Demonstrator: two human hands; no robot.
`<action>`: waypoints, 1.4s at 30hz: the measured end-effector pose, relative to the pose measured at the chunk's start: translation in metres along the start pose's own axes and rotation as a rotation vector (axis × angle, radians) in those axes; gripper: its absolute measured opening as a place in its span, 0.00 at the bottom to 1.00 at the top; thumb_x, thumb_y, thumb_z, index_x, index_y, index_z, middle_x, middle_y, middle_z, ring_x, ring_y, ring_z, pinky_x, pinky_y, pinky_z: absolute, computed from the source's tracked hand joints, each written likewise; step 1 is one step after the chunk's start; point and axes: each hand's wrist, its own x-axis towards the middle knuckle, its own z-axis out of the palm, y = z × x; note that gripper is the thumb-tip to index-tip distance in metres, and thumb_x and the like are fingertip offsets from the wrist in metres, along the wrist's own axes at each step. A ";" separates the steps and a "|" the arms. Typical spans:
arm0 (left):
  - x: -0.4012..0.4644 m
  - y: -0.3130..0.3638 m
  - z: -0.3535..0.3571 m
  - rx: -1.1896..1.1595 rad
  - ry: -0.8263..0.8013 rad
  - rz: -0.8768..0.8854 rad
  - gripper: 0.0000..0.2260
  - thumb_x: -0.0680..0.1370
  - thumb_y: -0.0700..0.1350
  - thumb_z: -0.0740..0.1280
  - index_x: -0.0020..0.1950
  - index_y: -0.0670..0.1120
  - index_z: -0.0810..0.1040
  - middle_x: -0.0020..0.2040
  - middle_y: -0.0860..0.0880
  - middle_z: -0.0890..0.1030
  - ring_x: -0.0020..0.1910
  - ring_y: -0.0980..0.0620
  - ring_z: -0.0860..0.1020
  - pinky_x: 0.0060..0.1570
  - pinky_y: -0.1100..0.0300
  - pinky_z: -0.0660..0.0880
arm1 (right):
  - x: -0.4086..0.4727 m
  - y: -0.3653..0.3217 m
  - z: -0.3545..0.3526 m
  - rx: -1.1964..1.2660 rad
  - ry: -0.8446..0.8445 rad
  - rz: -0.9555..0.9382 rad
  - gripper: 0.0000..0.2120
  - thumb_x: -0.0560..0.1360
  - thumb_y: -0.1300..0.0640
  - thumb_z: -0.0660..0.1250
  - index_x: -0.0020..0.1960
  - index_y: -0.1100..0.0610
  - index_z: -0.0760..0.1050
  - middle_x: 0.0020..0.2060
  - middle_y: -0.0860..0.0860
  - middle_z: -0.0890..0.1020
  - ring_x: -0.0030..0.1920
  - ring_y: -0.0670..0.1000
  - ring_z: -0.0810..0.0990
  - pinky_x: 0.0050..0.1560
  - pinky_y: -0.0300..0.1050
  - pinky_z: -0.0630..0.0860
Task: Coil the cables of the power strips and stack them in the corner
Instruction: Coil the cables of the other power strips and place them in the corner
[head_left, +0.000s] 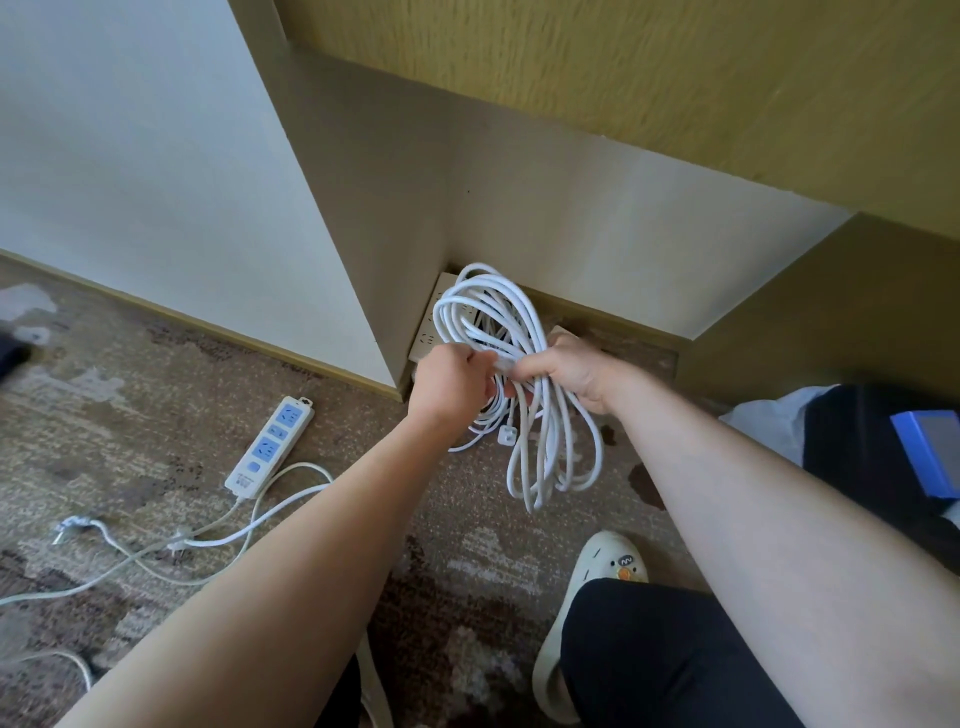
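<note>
- Two power strips in sight: one white strip with blue sockets (270, 451) lies flat on the patterned carpet (156, 395) at left, its cable (249, 525) loose and uncoiled across the floor, ending in a plug (67, 530); a second, pale strip (428, 325) sits in the corner against the wall, partly hidden behind the coil
- One bundle of white cable (498, 332), wound in many loops, is held up over the corner; its upper loops stand above the hands, its lower loops hang toward the carpet; one white plug (506, 435) dangles among the lower strands
- Left hand (449, 384), forearm reaching in from lower left, fingers curled, pinches the cable at the bundle's waist
- Right hand (576, 371), forearm reaching in from lower right, is wrapped round the gathered loops, just beside the left hand
- One white slipper (587, 613) with a duck charm rests on the carpet below the right arm
</note>
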 end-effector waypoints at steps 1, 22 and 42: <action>-0.001 0.001 0.001 -0.022 -0.004 0.005 0.17 0.81 0.45 0.61 0.33 0.42 0.76 0.30 0.47 0.78 0.24 0.55 0.72 0.28 0.62 0.69 | 0.000 0.000 0.000 -0.005 -0.014 -0.006 0.14 0.69 0.60 0.75 0.54 0.61 0.81 0.51 0.61 0.85 0.55 0.60 0.83 0.63 0.61 0.77; 0.003 -0.059 -0.088 0.112 0.153 0.054 0.10 0.80 0.49 0.62 0.43 0.51 0.81 0.27 0.52 0.72 0.24 0.54 0.67 0.27 0.59 0.62 | 0.005 0.010 -0.033 -0.127 0.451 -0.028 0.17 0.73 0.43 0.74 0.39 0.56 0.75 0.31 0.50 0.80 0.28 0.47 0.78 0.28 0.38 0.70; 0.003 -0.078 -0.086 -0.135 0.148 -0.061 0.11 0.82 0.44 0.60 0.52 0.46 0.82 0.29 0.50 0.69 0.26 0.53 0.63 0.27 0.61 0.61 | 0.004 0.012 -0.037 0.118 0.561 -0.046 0.19 0.74 0.36 0.69 0.41 0.50 0.69 0.38 0.47 0.80 0.40 0.45 0.81 0.34 0.45 0.76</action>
